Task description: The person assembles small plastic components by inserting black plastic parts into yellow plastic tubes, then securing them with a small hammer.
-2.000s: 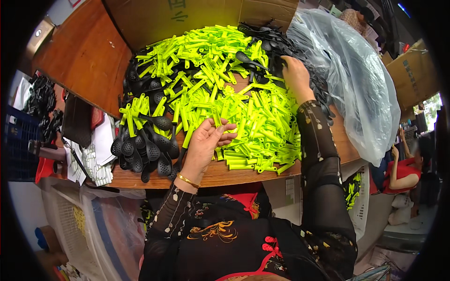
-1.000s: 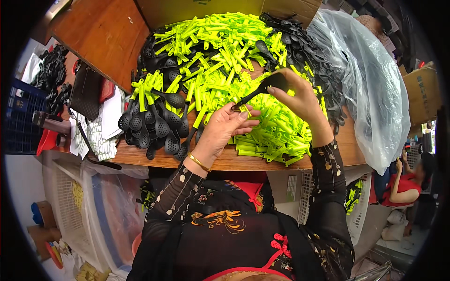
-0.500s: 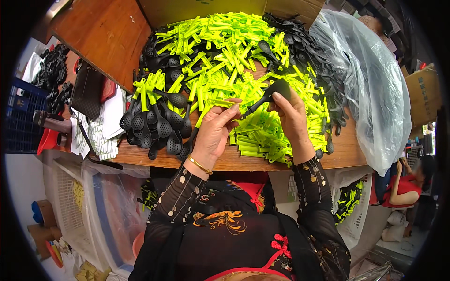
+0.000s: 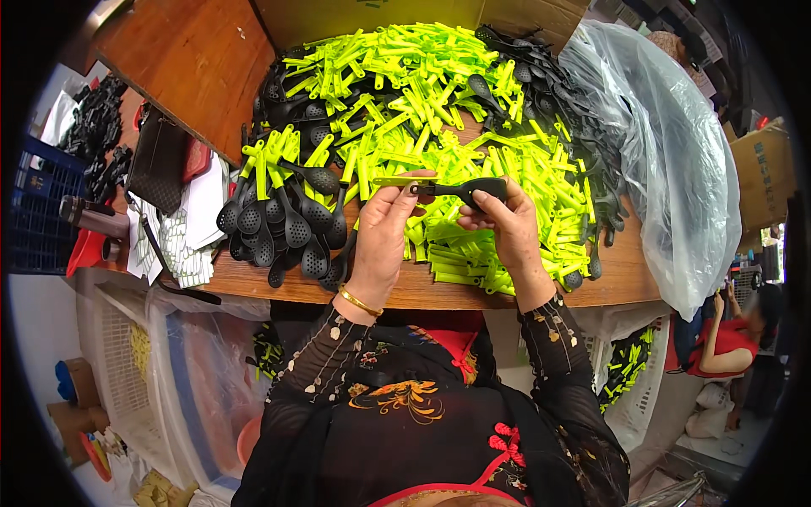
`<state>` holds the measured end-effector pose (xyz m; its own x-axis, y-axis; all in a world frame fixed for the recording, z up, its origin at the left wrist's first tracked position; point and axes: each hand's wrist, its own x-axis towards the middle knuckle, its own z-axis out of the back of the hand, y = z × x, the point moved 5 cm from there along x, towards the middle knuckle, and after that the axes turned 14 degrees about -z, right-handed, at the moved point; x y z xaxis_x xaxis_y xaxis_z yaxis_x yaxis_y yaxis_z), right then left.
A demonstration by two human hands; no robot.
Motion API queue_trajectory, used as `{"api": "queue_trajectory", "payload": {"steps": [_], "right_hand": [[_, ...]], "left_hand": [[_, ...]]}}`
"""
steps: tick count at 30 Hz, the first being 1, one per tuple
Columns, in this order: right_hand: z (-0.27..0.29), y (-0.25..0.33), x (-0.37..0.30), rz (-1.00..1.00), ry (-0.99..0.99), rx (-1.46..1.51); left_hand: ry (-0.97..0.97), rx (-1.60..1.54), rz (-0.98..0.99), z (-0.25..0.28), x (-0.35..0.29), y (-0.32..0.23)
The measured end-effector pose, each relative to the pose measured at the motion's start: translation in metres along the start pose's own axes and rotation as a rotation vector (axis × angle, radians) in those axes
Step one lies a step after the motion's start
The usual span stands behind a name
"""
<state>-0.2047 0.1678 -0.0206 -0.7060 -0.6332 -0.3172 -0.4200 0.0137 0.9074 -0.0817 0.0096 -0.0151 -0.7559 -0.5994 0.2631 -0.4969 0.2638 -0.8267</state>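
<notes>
My left hand (image 4: 382, 235) is closed on a lime-green handle (image 4: 390, 181), pinched between thumb and fingers. My right hand (image 4: 515, 232) grips the dark head of a black spoon (image 4: 483, 188), thumb on top. The spoon's shank points left, and its end meets the handle at my left fingertips; how far it sits inside is hidden. Both pieces lie roughly in one level line above the table. Behind and below them spreads a heap of loose lime-green handles (image 4: 405, 135). Left of my left hand lie several black perforated spoons (image 4: 294, 228) with green handles on them.
More black spoon heads (image 4: 596, 169) lie along the heap's right side. Clear plastic sheeting (image 4: 676, 169) hangs over the table's right edge. A wooden board (image 4: 182, 68) and cardboard (image 4: 372, 15) border the heap. Papers (image 4: 203, 211) and a flask (image 4: 93, 217) are at left; a person in red (image 4: 728, 346) is at right.
The spoon has swung from a slant to nearly level, its head lowered leftward by my right hand. The green handle in my left hand now lines up with the shank.
</notes>
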Motion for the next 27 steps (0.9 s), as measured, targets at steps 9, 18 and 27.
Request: {"api": "queue_trajectory", "payload": {"steps": [9, 18, 27], "right_hand": [[-0.006, -0.004, -0.003, 0.043, -0.025, 0.024], [-0.010, -0.006, -0.005, 0.060, -0.030, 0.012], [-0.020, -0.011, -0.008, 0.023, -0.010, 0.037]], "left_hand": [[-0.035, 0.194, -0.088, 0.010, 0.006, -0.008], [-0.048, 0.158, -0.165, 0.002, 0.008, -0.020], [-0.147, 0.014, -0.083, 0.008, 0.012, -0.012]]}}
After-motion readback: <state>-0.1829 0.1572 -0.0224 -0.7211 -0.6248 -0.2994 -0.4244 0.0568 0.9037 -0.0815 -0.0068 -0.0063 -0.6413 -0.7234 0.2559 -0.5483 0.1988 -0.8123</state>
